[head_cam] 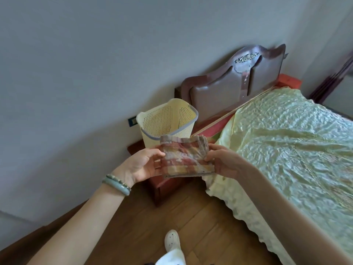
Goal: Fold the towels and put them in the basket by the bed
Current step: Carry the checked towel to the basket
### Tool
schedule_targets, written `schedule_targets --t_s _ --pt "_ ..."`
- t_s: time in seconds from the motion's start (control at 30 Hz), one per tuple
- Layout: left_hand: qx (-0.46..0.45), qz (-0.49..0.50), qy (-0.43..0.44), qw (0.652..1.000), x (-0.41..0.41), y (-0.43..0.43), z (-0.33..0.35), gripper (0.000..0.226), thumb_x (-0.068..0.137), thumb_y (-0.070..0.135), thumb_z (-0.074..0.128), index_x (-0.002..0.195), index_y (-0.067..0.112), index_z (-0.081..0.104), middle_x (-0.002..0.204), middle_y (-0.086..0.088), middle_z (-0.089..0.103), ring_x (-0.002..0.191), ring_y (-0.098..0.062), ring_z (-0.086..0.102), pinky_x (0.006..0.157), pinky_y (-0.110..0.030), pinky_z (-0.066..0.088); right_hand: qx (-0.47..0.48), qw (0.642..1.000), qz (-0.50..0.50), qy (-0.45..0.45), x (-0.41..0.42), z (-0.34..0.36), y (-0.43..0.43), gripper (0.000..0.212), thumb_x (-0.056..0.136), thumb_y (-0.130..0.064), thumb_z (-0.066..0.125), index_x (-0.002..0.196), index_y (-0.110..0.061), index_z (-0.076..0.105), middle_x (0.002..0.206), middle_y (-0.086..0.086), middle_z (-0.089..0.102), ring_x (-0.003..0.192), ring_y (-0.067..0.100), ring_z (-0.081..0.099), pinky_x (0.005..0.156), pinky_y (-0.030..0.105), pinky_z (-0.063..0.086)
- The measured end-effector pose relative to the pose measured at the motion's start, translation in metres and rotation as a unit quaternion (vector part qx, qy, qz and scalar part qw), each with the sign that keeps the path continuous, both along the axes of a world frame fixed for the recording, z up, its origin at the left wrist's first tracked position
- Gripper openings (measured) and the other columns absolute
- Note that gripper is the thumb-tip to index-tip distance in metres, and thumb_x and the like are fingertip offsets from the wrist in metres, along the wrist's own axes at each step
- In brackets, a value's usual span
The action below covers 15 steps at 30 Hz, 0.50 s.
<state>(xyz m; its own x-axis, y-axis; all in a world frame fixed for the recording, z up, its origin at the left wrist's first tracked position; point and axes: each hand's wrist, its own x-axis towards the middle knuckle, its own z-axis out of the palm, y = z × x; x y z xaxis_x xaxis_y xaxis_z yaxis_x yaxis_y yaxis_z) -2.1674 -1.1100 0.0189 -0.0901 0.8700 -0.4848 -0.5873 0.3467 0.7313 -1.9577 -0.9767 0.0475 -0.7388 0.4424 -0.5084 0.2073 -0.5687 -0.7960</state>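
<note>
Both hands, left hand (142, 165) and right hand (223, 161), pinch folded towel (186, 159) short of basket (168, 123); loose fingers could unfold it.

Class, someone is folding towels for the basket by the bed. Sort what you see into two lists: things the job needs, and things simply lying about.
Needed: checked towel, pinched by left hand and right hand; cream basket.

Lying about: bedspread; headboard; red cabinet; wall socket; bracelets; white shoe.
</note>
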Motion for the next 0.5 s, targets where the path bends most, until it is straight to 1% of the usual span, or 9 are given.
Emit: schedule_targets --t_s 0.07,0.13,0.17,0.23,0.3,0.37,0.5 --pt "-0.004 0.005 -0.001 1.0 -0.01 0.035 -0.001 0.036 0.085 0.003 0.051 0.119 0.012 0.06 0.112 -0.016 0.056 0.103 -0.029 0.054 0.088 -0.047 0.049 0.011 1.0 0.004 -0.012 -0.013 0.0 0.036 0.042 0.078 0.018 0.041 0.115 0.001 0.053 0.087 0.014 0.066 0.071 0.025 0.068 0.06 0.035 0.059" --pt "-0.004 0.014 -0.006 1.0 -0.02 0.064 0.001 0.032 0.086 0.002 0.05 0.112 0.014 0.062 0.104 -0.013 0.059 0.097 -0.026 0.056 0.084 -0.045 0.052 0.015 1.0 0.014 -0.024 -0.027 0.002 0.068 0.044 0.079 0.018 0.039 0.118 0.002 0.051 0.088 0.014 0.064 0.071 0.025 0.067 0.06 0.037 0.058" --pt "-0.004 0.02 -0.007 1.0 -0.025 0.077 0.001 0.03 0.086 0.001 0.05 0.109 0.014 0.063 0.1 -0.012 0.061 0.095 -0.025 0.056 0.085 -0.045 0.051 0.01 0.999 0.02 -0.023 -0.033 0.004 0.083 0.043 0.08 0.018 0.039 0.118 0.003 0.051 0.088 0.015 0.064 0.07 0.025 0.068 0.059 0.036 0.06" --pt "-0.006 0.03 0.002 1.0 -0.037 0.101 0.002 0.029 0.086 0.0 0.05 0.11 0.012 0.061 0.102 -0.014 0.059 0.1 -0.029 0.055 0.095 -0.053 0.044 -0.002 0.999 0.033 -0.01 -0.046 0.006 0.111 0.044 0.08 0.019 0.04 0.119 0.003 0.05 0.088 0.015 0.066 0.069 0.025 0.069 0.054 0.034 0.058" --pt "-0.012 0.032 0.017 0.999 -0.048 0.121 0.002 0.037 0.085 0.0 0.051 0.12 0.011 0.056 0.107 -0.016 0.056 0.105 -0.032 0.051 0.102 -0.059 0.037 -0.012 0.999 0.048 -0.002 -0.06 0.003 0.136 0.049 0.076 0.017 0.045 0.123 0.003 0.047 0.092 0.017 0.066 0.074 0.027 0.07 0.057 0.034 0.057" --pt "-0.018 0.04 0.022 0.999 -0.058 0.137 0.002 0.038 0.085 -0.001 0.05 0.121 0.012 0.057 0.103 -0.014 0.057 0.099 -0.029 0.054 0.096 -0.056 0.041 -0.026 0.998 0.063 0.004 -0.073 -0.002 0.158 0.055 0.072 0.014 0.048 0.126 0.003 0.044 0.096 0.018 0.066 0.078 0.029 0.069 0.06 0.036 0.058" --pt "-0.021 0.069 0.004 0.997 -0.081 0.168 -0.002 0.031 0.086 -0.002 0.049 0.11 0.014 0.062 0.093 -0.011 0.059 0.083 -0.022 0.055 0.078 -0.044 0.052 -0.05 0.994 0.096 -0.001 -0.107 -0.015 0.205 0.055 0.071 0.012 0.051 0.125 -0.001 0.045 0.099 0.019 0.065 0.081 0.031 0.069 0.061 0.036 0.058"
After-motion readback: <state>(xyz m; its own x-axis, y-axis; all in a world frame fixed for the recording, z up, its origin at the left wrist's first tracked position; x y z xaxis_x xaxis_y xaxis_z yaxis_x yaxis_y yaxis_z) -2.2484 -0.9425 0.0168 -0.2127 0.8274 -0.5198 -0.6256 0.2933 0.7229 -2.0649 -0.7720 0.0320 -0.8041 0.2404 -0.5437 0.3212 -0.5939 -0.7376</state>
